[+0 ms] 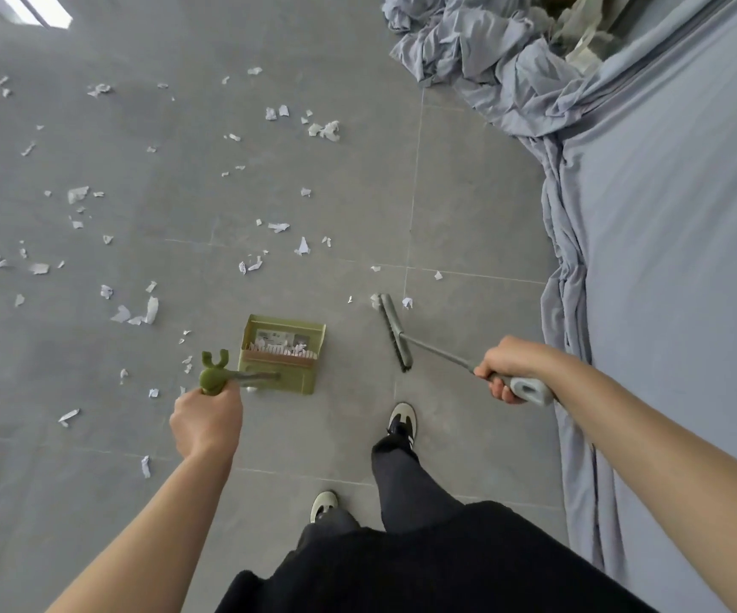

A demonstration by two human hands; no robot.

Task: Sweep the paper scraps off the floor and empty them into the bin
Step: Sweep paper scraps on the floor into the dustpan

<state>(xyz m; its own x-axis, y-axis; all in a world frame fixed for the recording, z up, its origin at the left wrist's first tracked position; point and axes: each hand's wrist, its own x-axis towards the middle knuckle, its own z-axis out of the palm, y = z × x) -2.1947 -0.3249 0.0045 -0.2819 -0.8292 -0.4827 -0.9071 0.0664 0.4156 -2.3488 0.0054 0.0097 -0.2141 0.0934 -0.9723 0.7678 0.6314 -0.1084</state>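
My left hand [206, 421] grips the green upright handle of a green dustpan [279, 360], which stands on the grey tiled floor with several white scraps inside. My right hand [510, 369] grips the grey handle of a broom; the broom head [395, 333] rests on the floor to the right of the dustpan, apart from it. Two small scraps [407, 303] lie at the far end of the broom head. Several white paper scraps [137, 311] are scattered over the floor to the left and beyond the dustpan. No bin is in view.
A blue-grey sheet [676, 258] drapes down along the right side, and a crumpled heap of the same cloth [481, 50] lies at the top right. My feet in light shoes [402, 422] stand just behind the dustpan and broom.
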